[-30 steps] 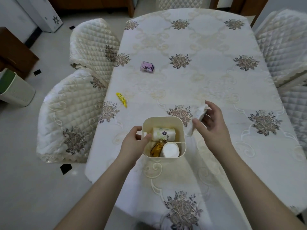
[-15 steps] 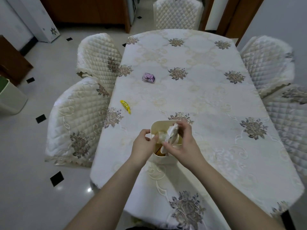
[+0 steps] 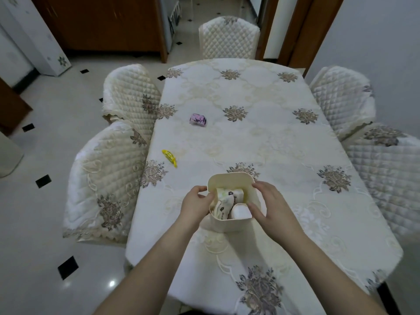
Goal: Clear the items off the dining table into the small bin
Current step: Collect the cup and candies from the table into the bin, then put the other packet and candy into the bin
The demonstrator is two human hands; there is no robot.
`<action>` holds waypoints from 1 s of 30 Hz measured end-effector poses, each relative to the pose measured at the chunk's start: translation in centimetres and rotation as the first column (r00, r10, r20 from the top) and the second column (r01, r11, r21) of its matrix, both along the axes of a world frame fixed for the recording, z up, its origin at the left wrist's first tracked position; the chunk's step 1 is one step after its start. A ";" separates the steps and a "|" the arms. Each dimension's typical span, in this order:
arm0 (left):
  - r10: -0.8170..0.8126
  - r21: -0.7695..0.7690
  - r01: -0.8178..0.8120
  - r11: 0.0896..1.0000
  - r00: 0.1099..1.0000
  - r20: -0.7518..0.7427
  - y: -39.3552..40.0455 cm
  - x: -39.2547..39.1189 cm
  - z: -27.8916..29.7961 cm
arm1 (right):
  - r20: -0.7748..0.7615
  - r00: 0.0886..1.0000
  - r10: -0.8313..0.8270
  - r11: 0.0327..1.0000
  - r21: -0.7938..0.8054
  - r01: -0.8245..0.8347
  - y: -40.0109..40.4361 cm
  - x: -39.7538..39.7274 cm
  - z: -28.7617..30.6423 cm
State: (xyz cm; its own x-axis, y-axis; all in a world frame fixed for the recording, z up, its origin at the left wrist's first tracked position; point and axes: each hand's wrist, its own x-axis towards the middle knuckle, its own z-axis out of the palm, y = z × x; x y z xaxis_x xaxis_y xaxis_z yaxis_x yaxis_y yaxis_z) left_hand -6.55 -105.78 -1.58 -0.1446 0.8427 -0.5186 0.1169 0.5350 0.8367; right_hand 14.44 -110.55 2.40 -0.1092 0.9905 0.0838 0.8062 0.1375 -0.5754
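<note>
The small cream bin (image 3: 229, 179) stands on the dining table (image 3: 261, 137) near its front edge. Inside it lie a flowered tissue pack (image 3: 229, 192), a crumpled white wrapper (image 3: 223, 206) and a round white lid (image 3: 241, 211). My left hand (image 3: 196, 204) grips the bin's left wall. On the other side, my right hand (image 3: 271, 206) curls round the right wall, thumb at the front corner. A purple packet (image 3: 198, 119) lies further back on the cloth, left of centre. A yellow sachet (image 3: 169, 157) lies near the table's left edge.
Quilted chairs stand close along the left side (image 3: 106, 178), the right side (image 3: 386, 178) and the far end (image 3: 229, 39). A larger pale bin (image 3: 8, 158) sits on the tiled floor at the far left. Wooden cabinets line the back.
My right hand carried the crumpled white wrapper from the table into the bin, let it go, and now holds the bin's right side. My left hand stayed on the bin.
</note>
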 end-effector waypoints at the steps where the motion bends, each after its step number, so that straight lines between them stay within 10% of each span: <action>1: 0.002 -0.003 -0.002 1.000 1.000 0.015 0.0 -0.2 0.0 | 0.061 0.998 -0.013 1.000 0.016 0.012 -0.4 0.3 0.1; 12: -0.055 0.108 0.057 0.993 0.998 -0.014 -2.3 -4.2 1.6 | 0.333 0.933 -0.133 0.990 0.091 0.109 -4.2 -0.6 0.3; 30: 0.034 0.157 -0.042 0.987 0.998 0.054 -8.7 -13.1 4.0 | 0.340 0.941 0.007 1.000 0.003 -0.008 -8.2 -7.6 0.3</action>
